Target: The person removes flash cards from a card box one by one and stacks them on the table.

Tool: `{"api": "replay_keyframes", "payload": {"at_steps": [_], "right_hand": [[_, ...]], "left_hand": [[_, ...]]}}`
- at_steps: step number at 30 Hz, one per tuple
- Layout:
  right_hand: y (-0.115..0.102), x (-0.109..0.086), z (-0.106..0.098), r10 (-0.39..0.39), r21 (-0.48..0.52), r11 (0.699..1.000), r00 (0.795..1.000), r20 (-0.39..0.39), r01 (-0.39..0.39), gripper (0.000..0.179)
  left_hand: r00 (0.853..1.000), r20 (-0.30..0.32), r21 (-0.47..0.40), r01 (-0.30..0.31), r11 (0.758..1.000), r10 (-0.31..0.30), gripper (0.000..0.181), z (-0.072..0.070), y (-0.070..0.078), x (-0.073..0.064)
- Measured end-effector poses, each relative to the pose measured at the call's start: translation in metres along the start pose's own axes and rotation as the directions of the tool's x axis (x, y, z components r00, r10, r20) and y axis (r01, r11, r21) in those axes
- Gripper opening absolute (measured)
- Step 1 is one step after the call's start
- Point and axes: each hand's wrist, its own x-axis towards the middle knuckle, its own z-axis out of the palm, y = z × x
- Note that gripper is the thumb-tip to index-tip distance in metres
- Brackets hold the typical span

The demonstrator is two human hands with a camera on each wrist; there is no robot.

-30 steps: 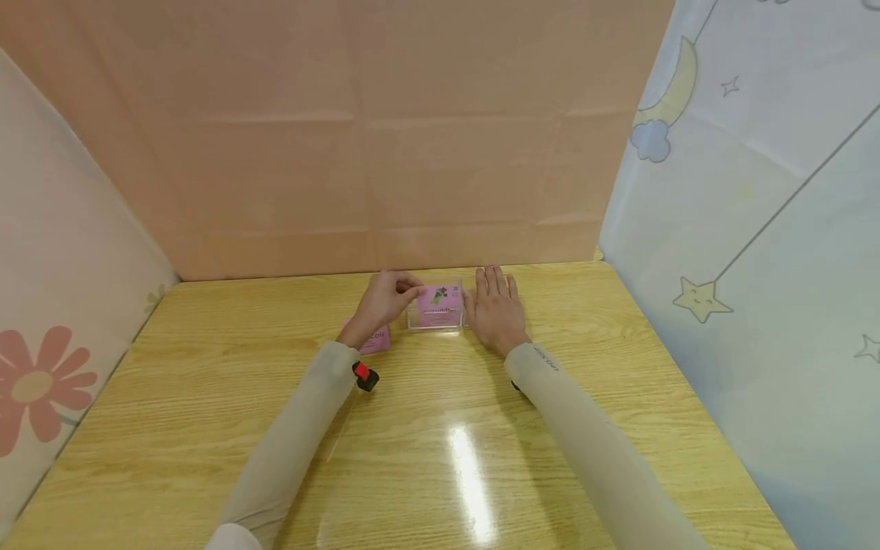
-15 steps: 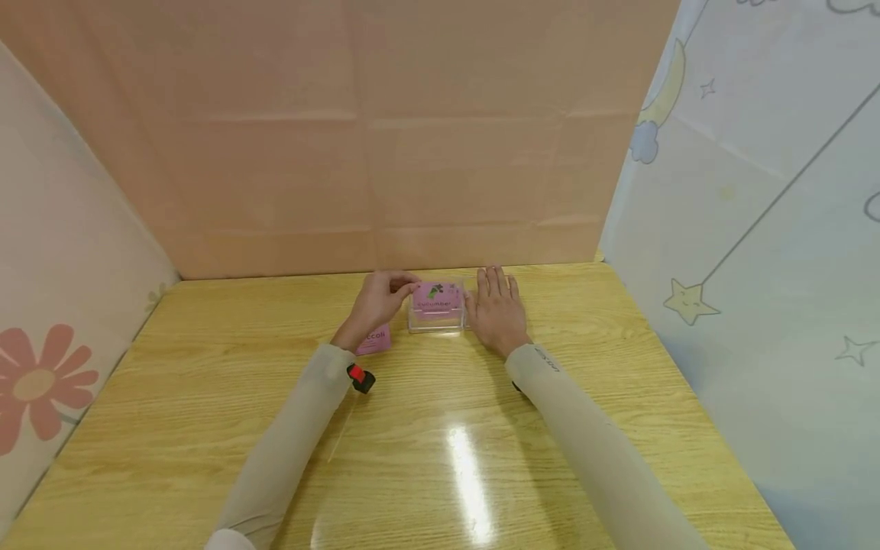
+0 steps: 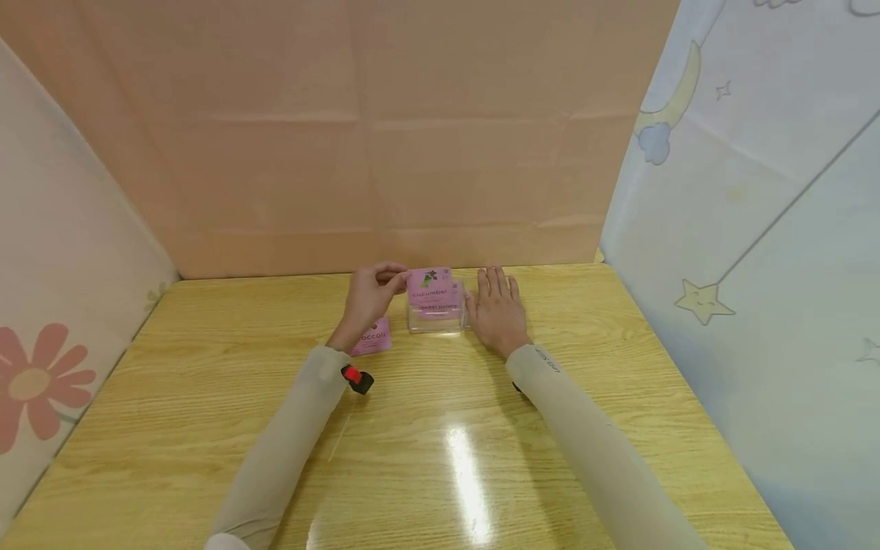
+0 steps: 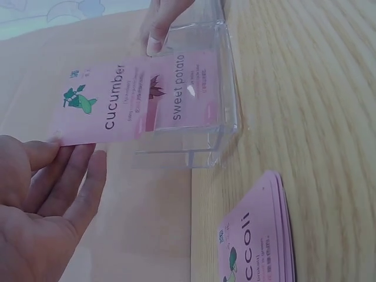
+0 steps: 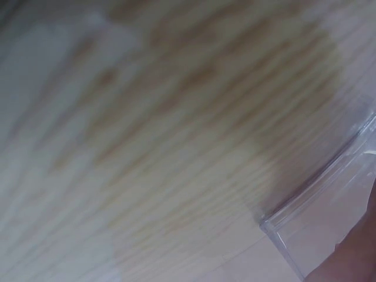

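Observation:
My left hand pinches the corner of a pink cucumber card between thumb and fingers. That card is raised above a clear plastic box, overlapping a pink sweet potato card that stands inside. My right hand lies with straight fingers at the box's right side, its thumb right at the wall. In the right wrist view, a clear plastic edge and part of that hand show at the lower right.
Left of the box, a stack of pink cards lies on the wooden table, a broccoli card on top. A peach-coloured backdrop rises behind, and a star-and-moon sheet borders the right.
My left hand has drawn the cucumber card up and leftward out of the box, uncovering the sweet potato card. The right hand has stayed in place.

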Motion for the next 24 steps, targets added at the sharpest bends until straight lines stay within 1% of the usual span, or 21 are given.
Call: {"api": "replay_keyframes", "payload": {"at_steps": [2, 5, 10, 18, 24], "right_hand": [[0.0, 0.0, 0.0, 0.0, 0.001, 1.0, 1.0, -0.001, 0.0, 0.075], [0.0, 0.001, 0.0, -0.001, 0.003, 1.0, 1.0, -0.006, 0.001, 0.075], [-0.001, 0.001, 0.0, 0.001, 0.007, 1.0, 1.0, 0.002, -0.001, 0.074], [-0.005, 0.002, 0.001, 0.007, 0.004, 1.0, 1.0, 0.012, -0.007, 0.074], [-0.007, 0.005, 0.003, 0.01, -0.001, 1.0, 1.0, 0.021, -0.01, 0.075]], "left_hand": [[1.0, -0.008, -0.049, 0.005, 0.999, -0.005, 0.021, -0.001, 0.0, 0.0], [1.0, -0.009, -0.096, 0.016, 0.995, -0.017, 0.021, -0.003, 0.002, -0.001], [0.999, 0.002, -0.142, 0.042, 0.989, -0.042, 0.023, -0.007, 0.004, -0.002], [0.996, 0.014, -0.164, 0.087, 0.983, -0.086, 0.026, -0.017, 0.0, -0.006], [0.995, 0.016, -0.192, 0.101, 0.976, -0.1, 0.028, -0.027, -0.005, -0.006]]}}
